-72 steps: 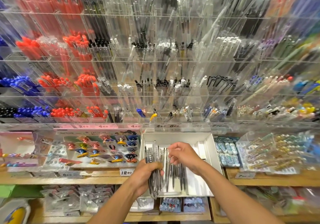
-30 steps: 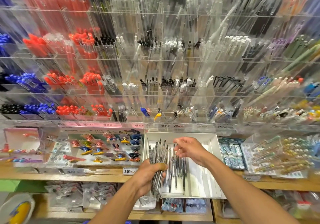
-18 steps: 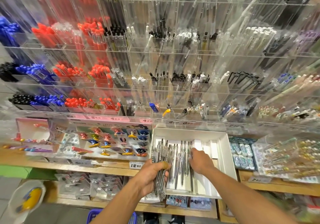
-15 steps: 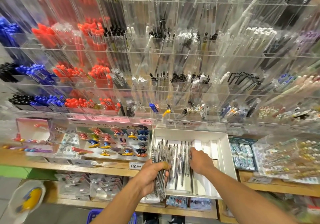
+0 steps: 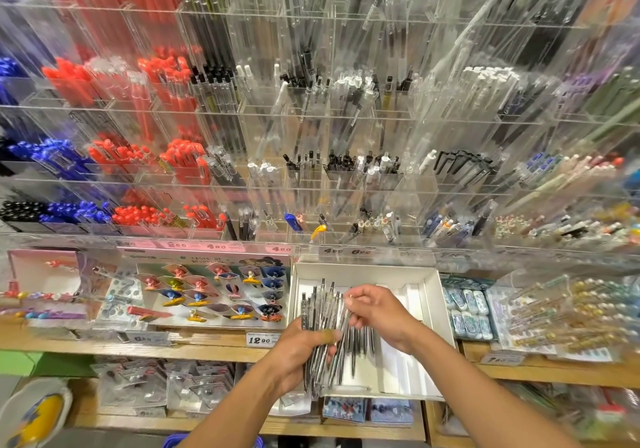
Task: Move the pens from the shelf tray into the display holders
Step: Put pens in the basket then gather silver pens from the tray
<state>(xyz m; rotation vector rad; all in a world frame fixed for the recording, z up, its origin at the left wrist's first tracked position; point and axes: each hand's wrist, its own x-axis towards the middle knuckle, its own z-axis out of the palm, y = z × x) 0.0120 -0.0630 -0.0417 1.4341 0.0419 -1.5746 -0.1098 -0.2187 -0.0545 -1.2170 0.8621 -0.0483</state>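
A white shelf tray [image 5: 429, 295] sits on the wooden shelf with a few clear-barrelled pens [image 5: 362, 342] still lying in it. My left hand [image 5: 298, 354] grips a thick bundle of the same pens [image 5: 320, 312] upright over the tray's left side. My right hand [image 5: 379, 310] is raised beside the bundle's top, its fingertips pinching at the upper ends of the pens. Above, rows of clear acrylic display holders [image 5: 346, 184] hold red, blue, black and clear pens.
A card display of small coloured clips [image 5: 214, 291] stands left of the tray. Packs of erasers [image 5: 467, 312] and a clear box of beaded pens [image 5: 568, 312] lie to its right. Price labels [image 5: 263, 339] run along the wooden shelf edge [image 5: 138, 347]. Packaged goods fill the lower shelf.
My right hand has lifted out of the tray, where it was down among the loose pens, and come up to the top of the bundle in my left hand.
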